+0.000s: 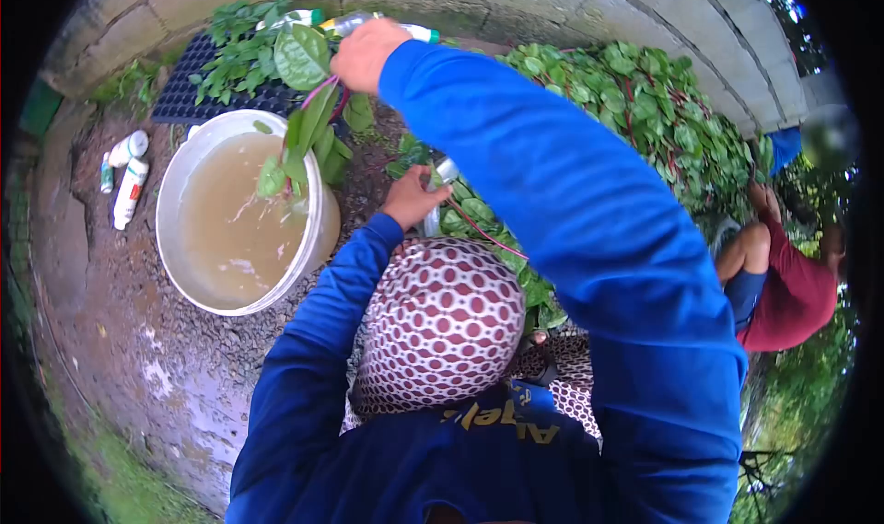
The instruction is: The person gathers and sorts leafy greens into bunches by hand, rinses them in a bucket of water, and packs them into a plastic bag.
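My right hand (366,54) reaches out past the bucket, fingers closed on a leafy vine cutting (313,119) with a purple stem. The cutting's large green leaves hang down over the rim of a white bucket (324,206) holding murky brown water (235,220). My left hand (414,197) is in front of my knee, its thumb and fingers drawn together; what they hold, if anything, is hidden. Beside its fingertips are a small silvery-white object (447,169) and a reddish vine stem (483,232).
A large heap of leafy vines (635,110) lies along the block wall (543,13). Seedlings stand on a black cell tray (180,87) behind the bucket. White bottles (131,192) lie on the ground at left. Another person in a red shirt (796,294) sits at far right.
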The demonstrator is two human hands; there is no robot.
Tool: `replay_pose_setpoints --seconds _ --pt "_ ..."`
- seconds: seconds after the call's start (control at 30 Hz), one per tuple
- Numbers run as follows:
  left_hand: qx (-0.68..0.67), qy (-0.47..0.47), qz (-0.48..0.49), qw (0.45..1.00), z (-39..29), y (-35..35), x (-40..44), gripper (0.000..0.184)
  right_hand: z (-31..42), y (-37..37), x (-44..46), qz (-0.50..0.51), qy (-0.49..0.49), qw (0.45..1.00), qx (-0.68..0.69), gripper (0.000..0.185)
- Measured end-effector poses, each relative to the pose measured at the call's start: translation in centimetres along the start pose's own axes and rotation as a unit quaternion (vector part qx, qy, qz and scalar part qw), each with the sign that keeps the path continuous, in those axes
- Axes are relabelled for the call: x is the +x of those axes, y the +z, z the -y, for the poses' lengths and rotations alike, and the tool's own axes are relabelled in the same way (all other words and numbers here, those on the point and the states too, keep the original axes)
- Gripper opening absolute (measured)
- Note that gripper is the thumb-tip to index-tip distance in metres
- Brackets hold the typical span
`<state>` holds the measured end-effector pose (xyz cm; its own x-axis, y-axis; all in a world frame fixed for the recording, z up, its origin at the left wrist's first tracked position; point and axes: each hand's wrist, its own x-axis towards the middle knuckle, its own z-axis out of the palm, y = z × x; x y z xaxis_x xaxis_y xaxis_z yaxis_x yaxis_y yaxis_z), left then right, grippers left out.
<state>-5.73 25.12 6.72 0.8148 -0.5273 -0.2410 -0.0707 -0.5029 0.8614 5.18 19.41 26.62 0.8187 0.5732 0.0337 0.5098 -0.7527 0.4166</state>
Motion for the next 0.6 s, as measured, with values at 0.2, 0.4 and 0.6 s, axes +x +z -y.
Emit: replay_pose_setpoints --seconds 0.2,0.4,0.6 --pt "-0.002 0.005 -0.007 1.000 -0.4 1.5 2.6 0.065 -7.4 -1.1 -18.4 0.149 0.155 0.944 0.249 0.023" --pt "-0.410 0.002 0.079 0.908 4.1 2.8 4.4 0.030 -0.4 8.5 -35.6 0.227 0.302 0.769 0.516 0.029" --pt "-0.493 -0.076 0.110 0.859 1.4 0.1 7.2 0.018 5.0 13.7 -40.1 0.304 0.317 0.821 0.365 0.025"
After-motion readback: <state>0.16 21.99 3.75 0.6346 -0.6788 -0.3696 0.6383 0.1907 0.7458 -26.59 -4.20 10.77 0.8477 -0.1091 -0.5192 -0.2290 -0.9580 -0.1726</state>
